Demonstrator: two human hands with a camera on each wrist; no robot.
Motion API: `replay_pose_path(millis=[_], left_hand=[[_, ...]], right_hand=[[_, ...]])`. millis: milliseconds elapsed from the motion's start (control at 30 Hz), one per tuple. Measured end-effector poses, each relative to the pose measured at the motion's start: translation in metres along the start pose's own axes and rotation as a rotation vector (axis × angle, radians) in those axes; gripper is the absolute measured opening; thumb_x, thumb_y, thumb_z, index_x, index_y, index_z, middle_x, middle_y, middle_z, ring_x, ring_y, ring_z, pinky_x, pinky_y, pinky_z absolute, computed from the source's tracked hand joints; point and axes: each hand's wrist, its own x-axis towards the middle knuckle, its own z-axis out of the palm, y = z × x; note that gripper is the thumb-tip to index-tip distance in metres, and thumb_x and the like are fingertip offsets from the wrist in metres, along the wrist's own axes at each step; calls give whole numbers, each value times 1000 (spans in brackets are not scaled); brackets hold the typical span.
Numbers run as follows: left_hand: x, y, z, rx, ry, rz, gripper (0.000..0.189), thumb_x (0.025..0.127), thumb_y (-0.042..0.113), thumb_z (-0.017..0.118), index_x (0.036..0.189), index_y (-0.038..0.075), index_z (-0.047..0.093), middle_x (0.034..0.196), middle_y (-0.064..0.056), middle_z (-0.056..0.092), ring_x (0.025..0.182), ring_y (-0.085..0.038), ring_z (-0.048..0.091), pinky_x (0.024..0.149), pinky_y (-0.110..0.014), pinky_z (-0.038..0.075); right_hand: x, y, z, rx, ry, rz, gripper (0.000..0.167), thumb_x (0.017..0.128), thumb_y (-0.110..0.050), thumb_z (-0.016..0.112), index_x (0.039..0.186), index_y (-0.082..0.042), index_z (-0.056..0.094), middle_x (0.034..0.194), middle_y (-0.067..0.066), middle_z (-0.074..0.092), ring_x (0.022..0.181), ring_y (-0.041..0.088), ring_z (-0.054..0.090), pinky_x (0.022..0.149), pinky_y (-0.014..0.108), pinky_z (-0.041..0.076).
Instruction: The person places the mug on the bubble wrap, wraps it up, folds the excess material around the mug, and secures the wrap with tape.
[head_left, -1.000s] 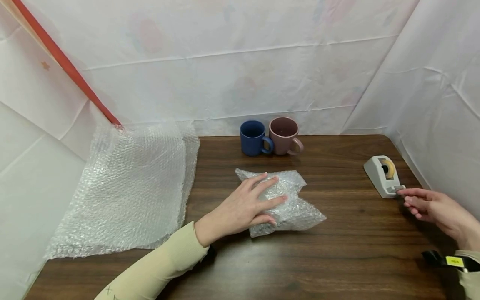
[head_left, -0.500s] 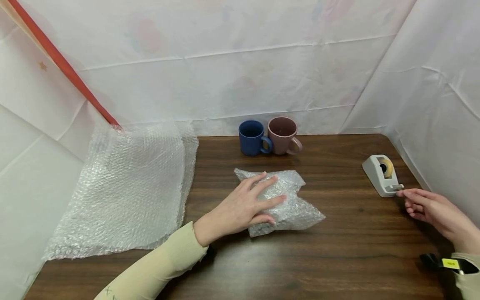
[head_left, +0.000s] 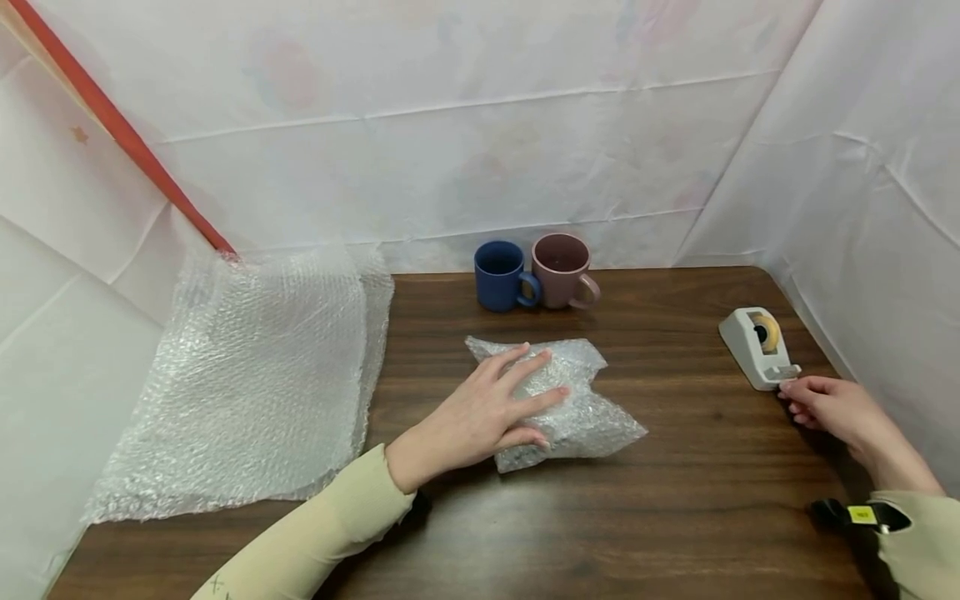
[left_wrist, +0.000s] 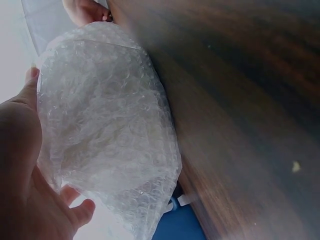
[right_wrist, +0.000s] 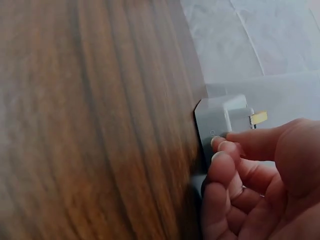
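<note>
Since 1 second ago your right hand [head_left: 834,408] has swung its wrist inward, toward 9 o'clock, its fingertips keeping to the tape dispenser [head_left: 752,357]; your left hand [head_left: 478,414] has stayed put. Read the clock with the bubble-wrapped bundle [head_left: 585,427] at its centre. Nearest you, your left sleeve [head_left: 322,525] comes in from 8 o'clock and your right sleeve [head_left: 917,542] from between 3 and 4, both over the dark wooden table [head_left: 675,517]. Your left hand lies on the bundle, fingers spread. Your right hand is at 3 o'clock, fingers curled and thumb meeting fingertip at the dispenser's front end; you cannot tell whether they pinch any tape. Loose bubble-wrap sheets [head_left: 255,375] lie at 9 o'clock. The dispenser, carrying a yellow tape roll [head_left: 769,332], stands just short of 3. Farther off, 2 upright mugs stand side by side: the blue mug [head_left: 495,290] at 11 o'clock, the dusty-pink mug [head_left: 557,287] at 12. White cloth [head_left: 450,167] hangs behind, with a red strip [head_left: 138,150] at 10.
</note>
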Motion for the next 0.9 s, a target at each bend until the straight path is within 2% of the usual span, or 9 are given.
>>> replay_pose_path(millis=[67, 233, 367, 433, 500, 600, 667, 800, 900], left_hand=[[0, 0, 1, 7, -9, 2, 64, 96, 55, 56, 151, 23, 46, 155, -20, 35, 141, -42, 34, 115, -51, 30], [1, 0, 1, 19, -17, 3, 72, 96, 55, 57, 155, 19, 38, 155, -20, 35, 141, -42, 33, 116, -50, 28], [1, 0, 1, 6, -13, -11, 71, 96, 56, 56, 153, 17, 41, 155, -20, 35, 141, -41, 33, 116, -49, 27], [0, -1, 0, 1, -10, -19, 68, 96, 57, 55, 150, 17, 45, 155, -20, 36, 141, -41, 34, 117, -49, 27], [1, -1, 0, -5, -7, -23, 65, 95, 57, 56, 146, 17, 49, 155, -20, 36, 140, -41, 35, 117, -48, 27], [1, -2, 0, -14, -2, -23, 61, 95, 56, 57, 142, 17, 54, 154, -20, 37, 140, -41, 35, 117, -48, 27], [1, -2, 1, -17, 0, -18, 60, 95, 56, 58, 140, 18, 56, 154, -20, 37, 140, -41, 35, 117, -48, 27], [2, -1, 1, -17, 7, -12, 59, 95, 56, 58, 140, 18, 57, 154, -21, 37, 140, -41, 36, 116, -49, 28], [1, 0, 1, -14, 10, -9, 58, 95, 55, 58, 139, 18, 58, 153, -21, 38, 139, -42, 36, 116, -50, 28]], right_hand=[[-3, 0, 1, -40, 16, -5, 32, 104, -24, 50, 90, -1, 67, 72, -9, 59, 64, 4, 57, 56, 25, 50], [-10, -5, 3, -84, 44, -39, 32, 104, -21, 52, 90, 5, 64, 72, -6, 59, 63, 5, 55, 55, 26, 49], [-18, -21, 7, -89, 34, -100, 28, 104, -21, 54, 94, 2, 66, 74, -6, 61, 64, 5, 57, 56, 25, 49], [-24, -34, 12, -64, 2, -195, 21, 103, -17, 57, 99, 1, 66, 77, -3, 63, 67, 7, 60, 58, 25, 51], [-31, -48, 21, -36, -62, -325, 15, 102, -11, 58, 107, -1, 67, 83, 1, 67, 72, 10, 64, 62, 26, 54], [-41, -73, 39, 17, -169, -512, 19, 98, 1, 59, 115, -2, 66, 93, 5, 70, 81, 13, 66, 66, 27, 56], [-49, -92, 52, 32, -190, -602, 23, 95, 5, 61, 116, -4, 67, 97, 3, 71, 84, 12, 66, 67, 26, 56], [-62, -127, 82, 110, -173, -765, 29, 88, 13, 65, 110, -6, 69, 97, 2, 72, 83, 11, 67, 65, 24, 55], [-66, -146, 99, 179, -211, -846, 30, 86, 16, 65, 105, -7, 70, 97, 5, 73, 83, 15, 69, 65, 25, 56]])
